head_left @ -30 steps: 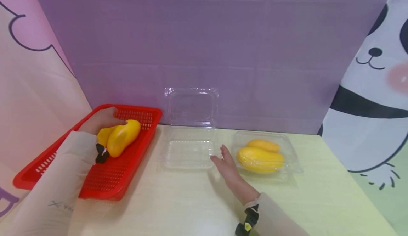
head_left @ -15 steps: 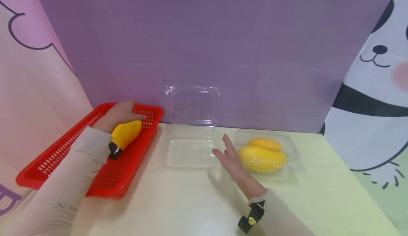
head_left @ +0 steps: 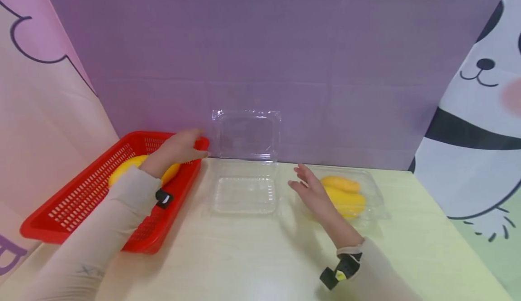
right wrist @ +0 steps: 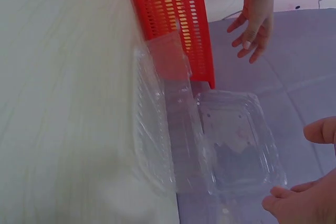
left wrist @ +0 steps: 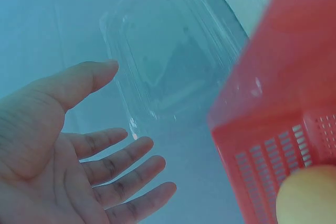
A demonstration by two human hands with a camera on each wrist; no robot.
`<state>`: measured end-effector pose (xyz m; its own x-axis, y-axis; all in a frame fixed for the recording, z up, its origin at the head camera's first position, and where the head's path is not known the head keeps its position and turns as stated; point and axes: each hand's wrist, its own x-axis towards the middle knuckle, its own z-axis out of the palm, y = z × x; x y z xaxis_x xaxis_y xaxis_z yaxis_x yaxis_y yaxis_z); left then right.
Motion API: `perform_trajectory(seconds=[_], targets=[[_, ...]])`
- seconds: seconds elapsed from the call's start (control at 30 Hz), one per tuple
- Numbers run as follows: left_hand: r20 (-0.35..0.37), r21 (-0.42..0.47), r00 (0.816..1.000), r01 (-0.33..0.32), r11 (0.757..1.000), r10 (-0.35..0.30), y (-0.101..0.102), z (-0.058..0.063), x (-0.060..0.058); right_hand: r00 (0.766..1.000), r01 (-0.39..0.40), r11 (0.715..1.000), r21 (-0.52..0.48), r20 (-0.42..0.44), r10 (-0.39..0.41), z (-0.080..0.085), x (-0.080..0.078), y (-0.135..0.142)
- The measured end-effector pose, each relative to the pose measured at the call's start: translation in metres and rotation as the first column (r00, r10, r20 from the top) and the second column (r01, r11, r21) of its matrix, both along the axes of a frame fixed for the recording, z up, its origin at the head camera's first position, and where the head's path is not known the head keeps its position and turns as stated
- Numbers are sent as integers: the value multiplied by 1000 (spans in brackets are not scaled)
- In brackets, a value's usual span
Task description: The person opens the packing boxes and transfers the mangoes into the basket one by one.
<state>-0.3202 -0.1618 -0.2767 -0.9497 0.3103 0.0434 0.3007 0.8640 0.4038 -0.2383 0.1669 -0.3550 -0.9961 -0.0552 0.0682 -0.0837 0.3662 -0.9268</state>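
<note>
My left hand [head_left: 178, 151] hovers over the far right corner of a red plastic basket [head_left: 158, 242], fingers spread and holding nothing. Beneath its wrist lie yellow mango-like fruits [head_left: 125, 167], partly hidden by the sleeve. An unlidded clear plastic clamshell box [head_left: 244, 196] stands mid-table, its lid [head_left: 246, 134] raised against the backdrop. My right hand [head_left: 315, 193], also holding nothing, is in the air between that box and a second clear box [head_left: 374, 197]. Two yellow fruits [head_left: 348, 200] sit inside the second box. In the right wrist view the right hand's fingers [right wrist: 320, 129] are apart.
A purple cloth backdrop [head_left: 264, 57] rises right behind the boxes. Printed cloths hang at both sides, the right one with a panda [head_left: 468, 170]. The pale table [head_left: 228, 256] extends in front of the boxes.
My left hand has moved right, from the fruits to the basket's far right corner, uncovering and then partly covering the fruits. My right hand has shifted right, toward the filled box.
</note>
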Motion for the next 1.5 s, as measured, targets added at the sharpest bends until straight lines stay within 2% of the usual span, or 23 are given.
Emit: perform_trajectory(seconds=[0.2, 0.4, 0.6, 0.7, 0.83, 0.93, 1.0, 1.17, 1.3, 1.43, 1.5], targets=[[-47, 24, 995, 87, 996, -86, 21, -5, 3, 1000, -16, 998, 62, -4, 16, 8, 11, 31], [-73, 45, 981, 183, 982, -179, 42, -8, 8, 999, 25, 994, 102, -35, -21, 17, 21, 66], [-50, 27, 973, 225, 974, -223, 59, -11, 13, 996, 59, 984, 168, -72, -48, 22, 31, 101], [-36, 27, 972, 234, 972, -233, 67, -12, 15, 990, 108, 963, 246, -112, -83, 23, 34, 119], [-42, -33, 972, 229, 973, -230, 78, -14, 18, 977, 169, 936, 310, -176, -118, 22, 34, 139], [-46, -80, 968, 243, 967, -247, 86, -14, 20, 975, 187, 935, 301, -171, -140, 19, 33, 153], [-36, -82, 964, 258, 963, -262, 90, -14, 22, 974, 205, 932, 298, -154, -164, 16, 33, 161], [-28, -77, 949, 310, 948, -313, 102, -11, 27, 969, 229, 949, 216, -142, -202, 5, 36, 177], [-22, -82, 941, 335, 939, -338, 113, -8, 30, 975, 205, 968, 144, -117, -189, -5, 38, 186], [0, -96, 939, 342, 935, -344, 124, -8, 30, 983, 179, 968, 177, -60, -171, -14, 40, 193], [4, -102, 939, 342, 934, -344, 129, -8, 30, 990, 141, 984, 107, -24, -139, -21, 40, 198]])
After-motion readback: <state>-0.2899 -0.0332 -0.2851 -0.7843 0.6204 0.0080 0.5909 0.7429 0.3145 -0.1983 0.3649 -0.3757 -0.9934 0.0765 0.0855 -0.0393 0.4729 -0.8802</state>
